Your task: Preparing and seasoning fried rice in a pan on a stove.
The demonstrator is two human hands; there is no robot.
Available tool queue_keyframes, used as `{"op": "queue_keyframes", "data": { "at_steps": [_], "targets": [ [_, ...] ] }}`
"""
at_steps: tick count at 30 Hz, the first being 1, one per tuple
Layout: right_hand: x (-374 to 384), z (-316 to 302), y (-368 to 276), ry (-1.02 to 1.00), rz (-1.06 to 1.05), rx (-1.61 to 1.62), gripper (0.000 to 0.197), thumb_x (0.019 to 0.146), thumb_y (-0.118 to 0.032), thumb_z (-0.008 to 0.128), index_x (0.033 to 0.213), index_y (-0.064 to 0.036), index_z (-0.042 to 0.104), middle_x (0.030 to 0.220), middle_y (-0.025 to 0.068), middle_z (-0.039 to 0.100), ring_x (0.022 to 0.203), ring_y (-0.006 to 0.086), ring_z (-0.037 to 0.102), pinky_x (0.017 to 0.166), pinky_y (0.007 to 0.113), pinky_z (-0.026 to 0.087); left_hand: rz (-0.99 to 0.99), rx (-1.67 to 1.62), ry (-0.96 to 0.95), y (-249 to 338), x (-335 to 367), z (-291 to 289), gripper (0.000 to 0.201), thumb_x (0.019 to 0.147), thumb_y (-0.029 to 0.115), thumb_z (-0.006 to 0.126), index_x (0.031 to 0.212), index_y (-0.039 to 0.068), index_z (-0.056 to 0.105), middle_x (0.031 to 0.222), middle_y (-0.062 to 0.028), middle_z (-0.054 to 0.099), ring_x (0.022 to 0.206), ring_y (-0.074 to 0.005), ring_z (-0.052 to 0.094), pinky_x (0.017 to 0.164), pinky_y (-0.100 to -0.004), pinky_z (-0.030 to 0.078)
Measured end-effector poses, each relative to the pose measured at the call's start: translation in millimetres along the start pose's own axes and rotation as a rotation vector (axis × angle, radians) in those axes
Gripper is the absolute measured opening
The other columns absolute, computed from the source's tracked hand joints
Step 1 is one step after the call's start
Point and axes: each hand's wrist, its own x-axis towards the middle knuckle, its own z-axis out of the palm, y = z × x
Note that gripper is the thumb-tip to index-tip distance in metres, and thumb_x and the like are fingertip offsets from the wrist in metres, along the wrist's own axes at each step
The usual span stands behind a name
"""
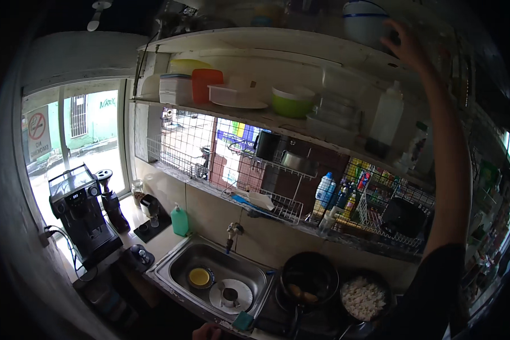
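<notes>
My right hand (405,45) is raised high to the top shelf, at the right side of a white bowl with a blue rim (362,24). Its fingers are curved and spread apart, at or touching the bowl's edge; the dim light hides the exact contact. The bowl rests at the shelf's front. Low at the bottom edge, just in front of the sink counter, part of my left hand (207,331) shows. Most of its fingers are cut off or dark. A green sponge (243,321) lies on the sink's front edge near it.
A steel sink (178,256) holds a yellow bowl (199,277) and a white plate (241,289). Right of it, a dark pan (310,262) and a pan of chopped white food (364,298) stand on the stove. Plastic containers (175,89) and a green bowl (292,103) line the middle shelf.
</notes>
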Motion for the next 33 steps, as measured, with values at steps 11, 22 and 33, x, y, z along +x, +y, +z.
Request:
{"op": "queue_keyframes", "data": {
  "at_steps": [11,22,33],
  "targets": [
    [64.2,94.5,3.8,0.004,0.384,-0.373,0.081,0.073,-0.056,0.068,0.138,-0.0179,0.038,0.127,0.0242,0.049,0.121,0.041,0.046,0.098,0.047,0.042,-0.202,0.068,0.515,-30.8,-0.7,-71.7,0.014,0.09,0.014,0.06,0.097,0.002,0.063,0.066,-0.0008,0.056,0.059,-0.0077,0.05,0.053,-0.0236,0.042],
    [67.3,73.8,-46.8,0.139,0.787,0.042,0.107,0.062,-0.027,0.087,0.144,-0.007,0.021,0.147,0.0167,0.026,0.136,0.0327,0.026,0.113,0.04,0.025,-0.293,-0.14,0.511,-17.8,28.0,-69.5,0.014,0.092,0.014,0.057,0.099,0.003,0.063,0.068,-0.0022,0.058,0.06,-0.0071,0.051,0.056,-0.0224,0.043],
    [-21.5,-27.8,-132.6,0.639,0.231,1.126,0.063,0.067,-0.024,0.083,0.116,-0.0006,0.049,0.104,0.0134,0.057,0.096,0.0287,0.055,0.091,0.039,0.042,0.119,-0.379,0.082,27.8,117.8,-72.3,0.068,0.079,0.032,0.069,0.133,0.005,0.04,0.124,-0.0149,0.051,0.107,-0.0231,0.055,0.077,-0.0354,0.049]
  ]
}}
